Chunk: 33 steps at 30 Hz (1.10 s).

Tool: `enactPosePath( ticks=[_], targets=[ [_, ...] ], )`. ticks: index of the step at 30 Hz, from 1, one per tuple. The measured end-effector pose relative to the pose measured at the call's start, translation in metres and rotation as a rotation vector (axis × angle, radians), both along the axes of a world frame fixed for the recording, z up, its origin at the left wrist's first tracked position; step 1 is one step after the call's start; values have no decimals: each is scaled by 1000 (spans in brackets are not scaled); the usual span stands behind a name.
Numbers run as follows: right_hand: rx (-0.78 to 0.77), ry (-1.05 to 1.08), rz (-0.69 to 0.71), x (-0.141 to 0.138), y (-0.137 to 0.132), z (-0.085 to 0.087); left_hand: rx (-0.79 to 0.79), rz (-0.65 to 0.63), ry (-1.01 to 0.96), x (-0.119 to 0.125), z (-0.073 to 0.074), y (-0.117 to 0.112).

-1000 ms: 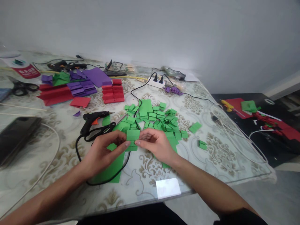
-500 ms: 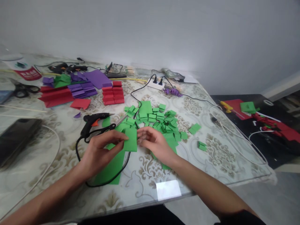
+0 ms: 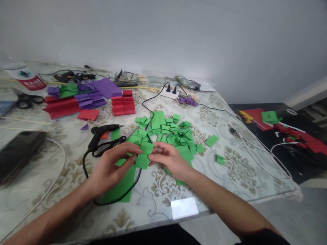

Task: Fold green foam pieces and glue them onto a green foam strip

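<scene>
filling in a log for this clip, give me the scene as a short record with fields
left grip: pinching the left edge of a green paper piece
right grip: holding that piece's right edge
beyond the hands: pile of small green pieces, many folded
near left grip: black glue gun and scissors
far left: dark phone
toward the wall: red folded papers, purple sheet, white power strip with two plugs

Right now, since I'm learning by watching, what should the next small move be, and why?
Probably fold the held paper along its crease: the left hand and right hand pinch it at opposite edges, and a faint crease seems to cross it between them.
</scene>
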State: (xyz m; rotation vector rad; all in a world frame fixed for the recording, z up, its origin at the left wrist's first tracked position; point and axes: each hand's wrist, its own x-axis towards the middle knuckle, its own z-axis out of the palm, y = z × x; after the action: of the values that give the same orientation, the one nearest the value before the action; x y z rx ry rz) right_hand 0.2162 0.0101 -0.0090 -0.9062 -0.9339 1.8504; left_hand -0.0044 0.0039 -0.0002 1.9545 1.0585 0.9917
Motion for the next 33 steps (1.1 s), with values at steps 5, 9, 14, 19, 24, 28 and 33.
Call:
enactPosePath(
  ticks=[5, 9, 14, 19, 24, 28, 33],
  targets=[
    [-13, -57, -29, -1, 0, 0, -89, 10, -14, 0, -1, -1],
    [-68, -94, -78, 0, 1, 2, -165, 40, -183, -1, 0, 0],
    [-135, -74, -115, 1, 2, 2, -431, -135, -531, -4, 1, 3],
    [-150, -92, -123, 2, 2, -1, -575, -238, -642, -5, -4, 5],
    [-13, -169, -72, 2, 0, 0, -606, -242, -666, -4, -4, 6],
    [272, -343, -63, 1, -5, -2, -538, -233, -526, -4, 1, 3],
    [480, -510, -95, 0, -10, -9, -391, -210, -257, -4, 5, -5]
  ],
)
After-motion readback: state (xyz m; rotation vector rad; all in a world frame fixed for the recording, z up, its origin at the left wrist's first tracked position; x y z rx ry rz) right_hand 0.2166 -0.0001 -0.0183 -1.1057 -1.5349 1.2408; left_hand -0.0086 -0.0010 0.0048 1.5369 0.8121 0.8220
